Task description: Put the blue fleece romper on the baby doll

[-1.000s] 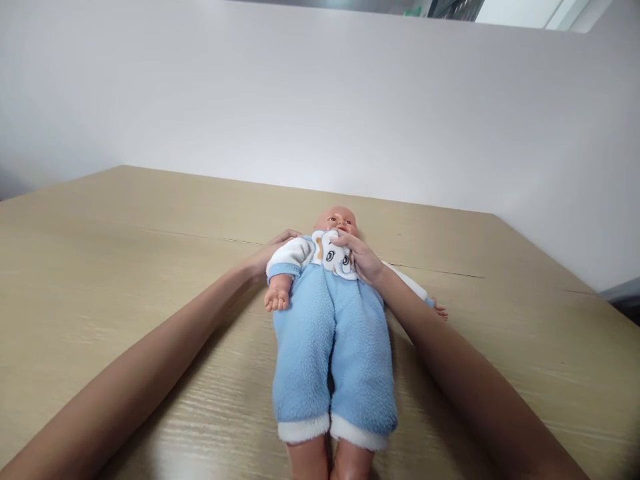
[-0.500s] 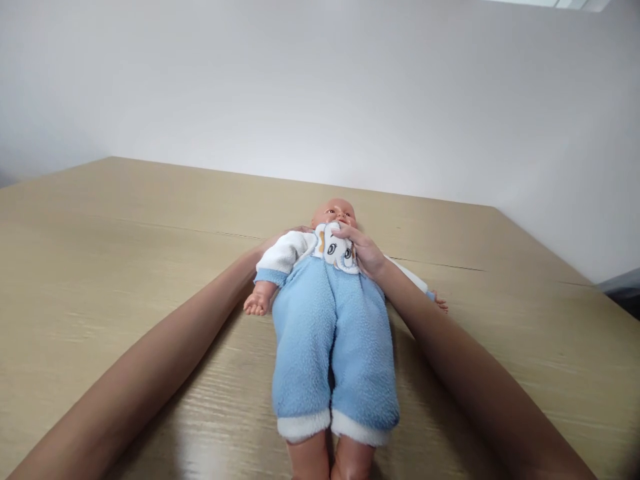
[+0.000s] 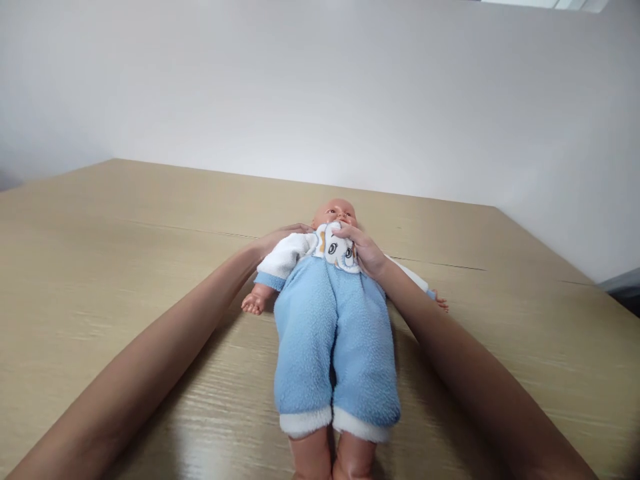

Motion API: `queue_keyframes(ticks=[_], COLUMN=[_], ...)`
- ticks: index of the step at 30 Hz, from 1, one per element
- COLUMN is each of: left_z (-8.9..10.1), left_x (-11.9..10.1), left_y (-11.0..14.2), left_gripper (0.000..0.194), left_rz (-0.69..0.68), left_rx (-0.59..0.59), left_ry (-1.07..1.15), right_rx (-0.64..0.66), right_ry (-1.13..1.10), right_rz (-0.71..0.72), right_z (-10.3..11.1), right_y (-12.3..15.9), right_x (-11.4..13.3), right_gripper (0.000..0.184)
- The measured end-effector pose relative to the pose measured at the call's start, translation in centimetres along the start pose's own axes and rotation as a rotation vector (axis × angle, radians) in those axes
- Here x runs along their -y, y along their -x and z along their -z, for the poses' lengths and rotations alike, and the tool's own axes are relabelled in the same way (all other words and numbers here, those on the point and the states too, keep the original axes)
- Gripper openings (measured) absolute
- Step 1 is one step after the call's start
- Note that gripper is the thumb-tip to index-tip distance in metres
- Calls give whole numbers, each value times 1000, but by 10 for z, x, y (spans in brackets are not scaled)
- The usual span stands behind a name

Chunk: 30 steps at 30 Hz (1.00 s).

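Observation:
A baby doll (image 3: 335,333) lies on its back, its bald head away from me and bare legs towards me. It wears a light-blue fleece outfit with white sleeves and cuffs and an animal-face patch (image 3: 340,248) on the chest. My right hand (image 3: 367,252) is closed on the doll's chest, thumb across the patch by the chin; its other fingers are hidden. Behind the doll's sleeve on the left, my left hand (image 3: 283,236) holds at the shoulder and neck. The sleeve covers part of that hand, and only some fingers show near the collar.
The doll rests on a light wooden table (image 3: 150,267) with a thin seam running across it. A pale wall (image 3: 300,93) rises behind the far edge. Something dark (image 3: 623,287) stands beyond the table's right edge.
My left hand has risen slightly and shows more above the sleeve. The doll's hand on the left has shifted a little outward. My right hand keeps its place on the chest.

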<state>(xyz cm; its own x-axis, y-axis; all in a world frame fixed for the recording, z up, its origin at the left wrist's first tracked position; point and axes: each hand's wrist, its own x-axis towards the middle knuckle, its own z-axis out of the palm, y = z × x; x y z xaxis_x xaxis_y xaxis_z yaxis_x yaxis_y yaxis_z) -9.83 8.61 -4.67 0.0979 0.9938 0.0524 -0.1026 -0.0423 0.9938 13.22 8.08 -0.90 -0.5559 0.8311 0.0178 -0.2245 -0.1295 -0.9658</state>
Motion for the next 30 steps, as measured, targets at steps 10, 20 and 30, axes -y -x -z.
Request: queue_keyframes(ticks=[10,20,30], left_z=[8,17,13], left_x=[-33,-37,-35], left_y=[33,36,31], left_gripper=[44,37,11], left_rz=[198,11,-251], left_rx=[33,147,27], left_ry=[-289,-596,-730], right_rx=[3,-94,-272], right_ry=[48,964,1269], right_rz=[-9,135,234], right_z=[-8,25,51], right_y=[-1,16,74], right_x=[8,44,21], right_gripper=[24,23,39])
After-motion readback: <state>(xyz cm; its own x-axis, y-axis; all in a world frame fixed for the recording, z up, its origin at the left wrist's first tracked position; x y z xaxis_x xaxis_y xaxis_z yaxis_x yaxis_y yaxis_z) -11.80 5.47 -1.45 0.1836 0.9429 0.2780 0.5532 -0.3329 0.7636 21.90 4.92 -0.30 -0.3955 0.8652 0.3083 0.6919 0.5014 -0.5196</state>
